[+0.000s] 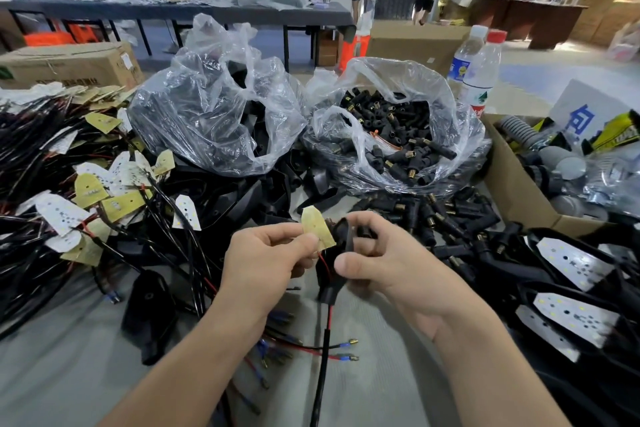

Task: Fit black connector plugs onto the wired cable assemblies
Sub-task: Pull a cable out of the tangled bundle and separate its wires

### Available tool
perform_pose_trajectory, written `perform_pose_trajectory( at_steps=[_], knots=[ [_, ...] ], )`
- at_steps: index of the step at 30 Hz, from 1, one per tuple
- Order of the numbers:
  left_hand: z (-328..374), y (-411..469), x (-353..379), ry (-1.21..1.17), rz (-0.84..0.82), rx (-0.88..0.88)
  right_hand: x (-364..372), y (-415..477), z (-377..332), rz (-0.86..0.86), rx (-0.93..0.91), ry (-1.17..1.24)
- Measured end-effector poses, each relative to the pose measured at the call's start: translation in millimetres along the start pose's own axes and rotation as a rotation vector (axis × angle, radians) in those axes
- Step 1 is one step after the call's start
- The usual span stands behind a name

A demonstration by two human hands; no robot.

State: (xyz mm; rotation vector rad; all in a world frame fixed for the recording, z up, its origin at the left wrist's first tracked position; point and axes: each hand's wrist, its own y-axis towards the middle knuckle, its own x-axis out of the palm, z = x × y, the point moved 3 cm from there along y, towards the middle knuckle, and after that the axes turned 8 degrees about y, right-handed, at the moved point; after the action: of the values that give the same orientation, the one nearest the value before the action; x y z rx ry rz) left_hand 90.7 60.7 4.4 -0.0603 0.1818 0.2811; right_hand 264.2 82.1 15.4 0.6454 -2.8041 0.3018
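Note:
My left hand (266, 253) pinches a small yellow circuit board (316, 226) at the end of a wired cable assembly. My right hand (384, 253) grips a black connector plug (341, 236) right beside the board, its fingers curled around it. A black sleeve with red and black wires (327, 315) hangs down from between my hands. The wires end in blue-collared brass terminals (348, 351) lying on the grey table. How far the plug sits on the cable is hidden by my fingers.
Tangled cable assemblies with boards (69, 191) pile up at left. Two clear bags hold black parts: housings (214, 114) and plugs (394, 139). Loose plugs (446, 215) lie at right, beside finished black units (575, 267). A cardboard box (516, 184) and two water bottles (481, 69) stand beyond.

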Motion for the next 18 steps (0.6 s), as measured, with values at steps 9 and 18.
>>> perform_pose_trajectory(
  at_steps=[9, 18],
  knots=[
    [11.4, -17.5, 3.7, 0.346, 0.138, 0.189, 9.2, 2.9, 1.6, 0.205, -0.233, -0.197],
    [17.0, -19.4, 6.4, 0.268, 0.025, 0.364, 21.6, 9.1, 8.7, 0.220, -0.280, -0.063]
  ],
)
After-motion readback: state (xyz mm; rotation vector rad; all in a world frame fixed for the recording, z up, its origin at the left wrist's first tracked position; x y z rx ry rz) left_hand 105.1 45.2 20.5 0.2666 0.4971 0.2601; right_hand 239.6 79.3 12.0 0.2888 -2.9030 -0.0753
